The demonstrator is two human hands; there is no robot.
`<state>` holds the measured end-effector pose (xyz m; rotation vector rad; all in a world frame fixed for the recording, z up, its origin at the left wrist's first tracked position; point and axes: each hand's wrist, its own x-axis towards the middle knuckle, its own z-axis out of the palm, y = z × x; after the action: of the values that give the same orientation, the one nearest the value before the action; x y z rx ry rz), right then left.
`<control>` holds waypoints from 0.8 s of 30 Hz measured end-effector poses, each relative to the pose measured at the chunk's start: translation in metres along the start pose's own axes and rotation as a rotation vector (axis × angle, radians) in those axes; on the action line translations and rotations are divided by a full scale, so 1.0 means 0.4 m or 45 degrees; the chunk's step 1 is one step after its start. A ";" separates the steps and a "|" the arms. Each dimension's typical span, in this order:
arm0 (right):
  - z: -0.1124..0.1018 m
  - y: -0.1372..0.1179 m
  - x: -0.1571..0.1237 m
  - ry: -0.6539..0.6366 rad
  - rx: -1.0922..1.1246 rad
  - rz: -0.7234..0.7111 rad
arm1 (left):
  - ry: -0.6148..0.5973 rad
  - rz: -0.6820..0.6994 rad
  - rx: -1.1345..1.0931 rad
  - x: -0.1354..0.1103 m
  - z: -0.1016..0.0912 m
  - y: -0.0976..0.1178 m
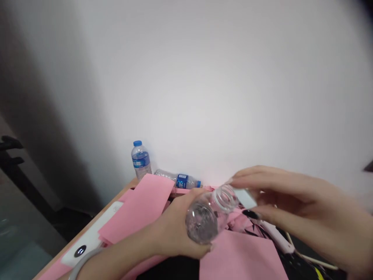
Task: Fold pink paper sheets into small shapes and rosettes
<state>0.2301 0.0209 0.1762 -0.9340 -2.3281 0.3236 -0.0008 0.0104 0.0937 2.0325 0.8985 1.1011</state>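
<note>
My left hand (pixel 175 225) is wrapped round the body of a clear plastic bottle (pixel 201 223), tilted with its open threaded mouth up and to the right. Beside that mouth, my right hand (pixel 294 202) pinches a white cap (pixel 246 198) between thumb and fingers. The cap is off the mouth or at its very edge; I cannot tell whether they touch. Dark polish shows on the right thumbnail. Pink sheets (pixel 241 258) lie below the bottle.
A blue-capped water bottle (pixel 141 162) stands against the white wall (pixel 204 77), and another water bottle (pixel 181 181) lies on its side. Pink paper (pixel 140 208) partly covers a white device with a small display (pixel 81 251). A pink-handled item (pixel 278 237) lies at right.
</note>
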 end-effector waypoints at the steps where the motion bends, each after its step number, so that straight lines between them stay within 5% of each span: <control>1: -0.001 -0.025 0.030 -0.082 0.057 0.026 | -0.030 -0.033 0.016 0.002 -0.005 -0.002; 9: 0.032 -0.044 0.128 -0.340 -0.211 0.207 | 0.011 -0.122 0.165 0.010 -0.025 -0.035; 12: 0.046 -0.052 0.156 -0.297 -0.413 0.289 | 0.025 -0.157 0.235 0.016 -0.035 -0.033; 18: 0.048 -0.056 0.192 -0.442 -0.232 0.195 | 0.084 -0.191 0.267 0.030 -0.052 -0.058; 24: 0.103 -0.061 0.243 -0.308 -0.636 0.311 | 0.190 -0.225 0.286 0.043 -0.058 -0.108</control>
<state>0.1363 0.0705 0.1972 -1.4971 -2.5730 -0.0640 -0.0252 0.0530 0.0771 2.0197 1.3039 1.1056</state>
